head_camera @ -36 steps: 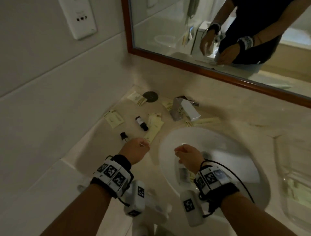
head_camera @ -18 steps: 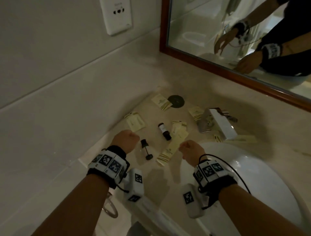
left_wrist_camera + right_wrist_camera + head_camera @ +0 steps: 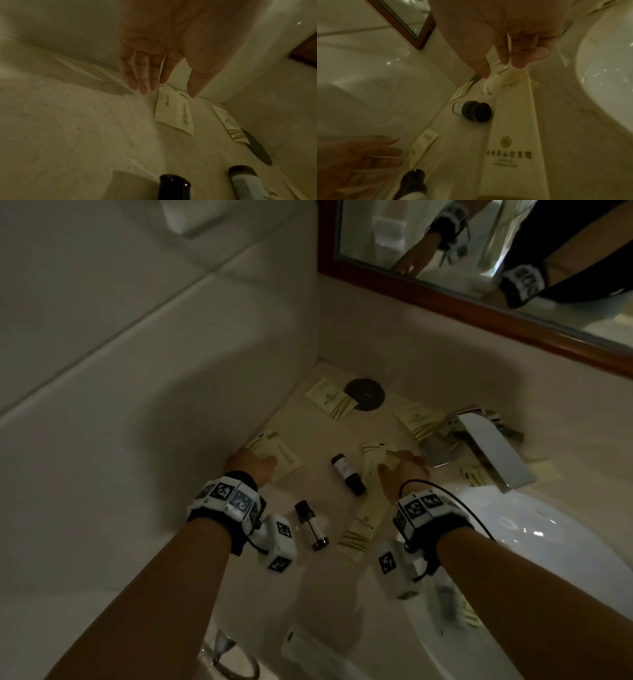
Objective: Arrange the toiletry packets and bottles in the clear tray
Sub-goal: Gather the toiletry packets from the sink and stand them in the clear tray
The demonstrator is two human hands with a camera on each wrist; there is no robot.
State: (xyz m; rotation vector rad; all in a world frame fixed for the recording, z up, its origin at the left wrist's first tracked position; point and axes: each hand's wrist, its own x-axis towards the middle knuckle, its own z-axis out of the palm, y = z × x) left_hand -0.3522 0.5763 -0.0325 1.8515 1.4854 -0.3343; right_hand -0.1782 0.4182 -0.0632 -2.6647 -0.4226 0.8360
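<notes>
Fingers of the left hand (image 3: 171, 40) are straight and slightly spread, tips down at the counter (image 3: 308, 594), just at the near-left edge of a square packet (image 3: 175, 112) by the left wall; holding nothing. Whether the tips touch the packet I can't tell.

Right hand (image 3: 402, 474) is loosely extended too, thumb and fingers (image 3: 520, 59) parted over the far end of a long packet (image 3: 511, 135) and a small packet (image 3: 489, 85) lying on it. No pinch visible; contact can't be confirmed.

Counter layout, head view:
- dark bottle (image 3: 347, 474) on its side between the two hands, just left of the long packet.
- clear bottle with black cap (image 3: 310, 523) on its side, nearer, just right of the left wrist.
- far packet (image 3: 330, 402) overlapping a dark round disc (image 3: 366, 392) near the back corner.
- another packet (image 3: 416, 421) just left of the chrome faucet (image 3: 486, 446).
- more packets right of the faucet, partly hidden.
- white basin (image 3: 531, 542) at right, some blurred items inside near its near-left rim.

Mirror (image 3: 479, 244) with wood frame at far right reflects both wrists.

Clear tray: can't pick it out in any view.
</notes>
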